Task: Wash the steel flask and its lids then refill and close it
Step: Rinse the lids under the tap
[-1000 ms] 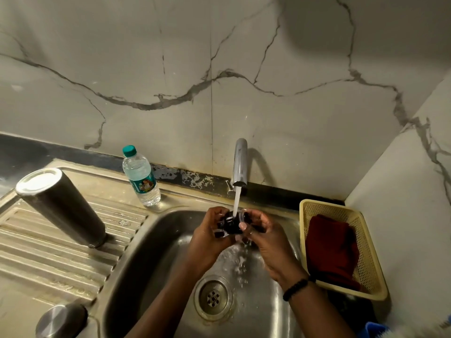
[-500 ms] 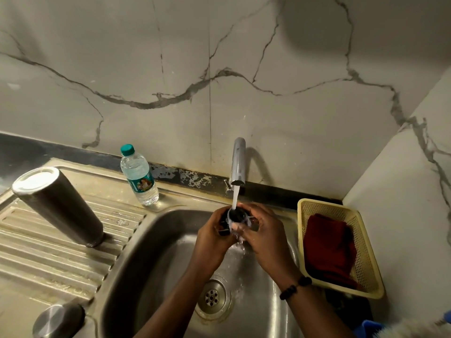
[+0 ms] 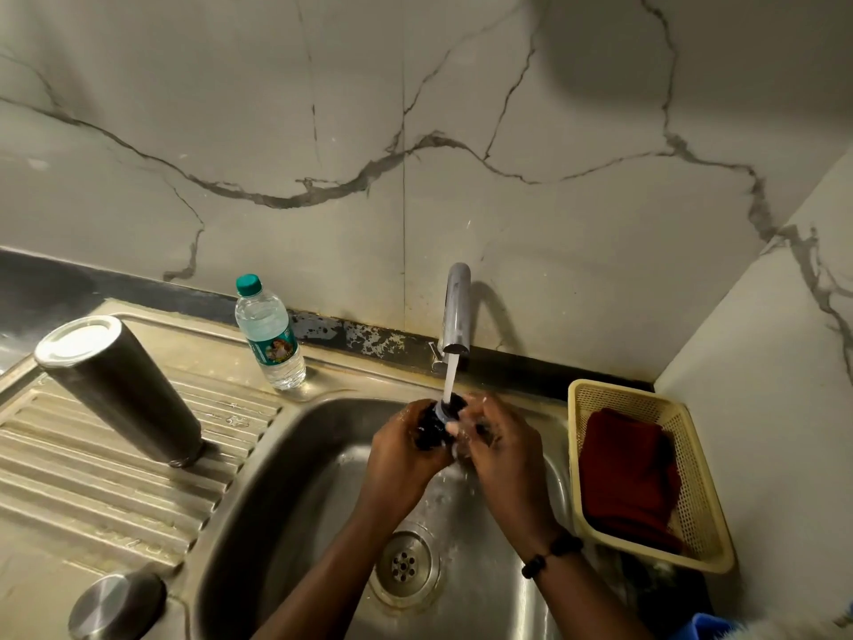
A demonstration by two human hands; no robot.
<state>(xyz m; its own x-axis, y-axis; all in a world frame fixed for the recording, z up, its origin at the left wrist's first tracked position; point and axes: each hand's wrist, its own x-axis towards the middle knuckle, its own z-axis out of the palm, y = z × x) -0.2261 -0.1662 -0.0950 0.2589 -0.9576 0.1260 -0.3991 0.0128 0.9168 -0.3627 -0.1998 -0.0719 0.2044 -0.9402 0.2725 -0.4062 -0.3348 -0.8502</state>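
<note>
The steel flask (image 3: pixel 124 390) stands upside down on the ribbed drainboard at the left. Its round steel outer lid (image 3: pixel 117 605) lies near the front left corner. Over the sink basin, both my hands hold a small black inner lid (image 3: pixel 438 420) under the running water from the tap (image 3: pixel 456 311). My left hand (image 3: pixel 406 455) grips the lid from the left. My right hand (image 3: pixel 496 448) holds it from the right, fingers curled over it. The hands hide most of the lid.
A small plastic water bottle (image 3: pixel 270 337) with a green cap stands behind the basin's left corner. A yellow basket (image 3: pixel 692 455) with a dark red cloth (image 3: pixel 627 473) sits right of the sink (image 3: pixel 295 478). The drain (image 3: pixel 406 563) lies below my hands. Marble walls close in behind and on the right.
My hands have turned the black lid under the stream and kept it close below the spout. The flask, steel lid and bottle have stayed where they were.
</note>
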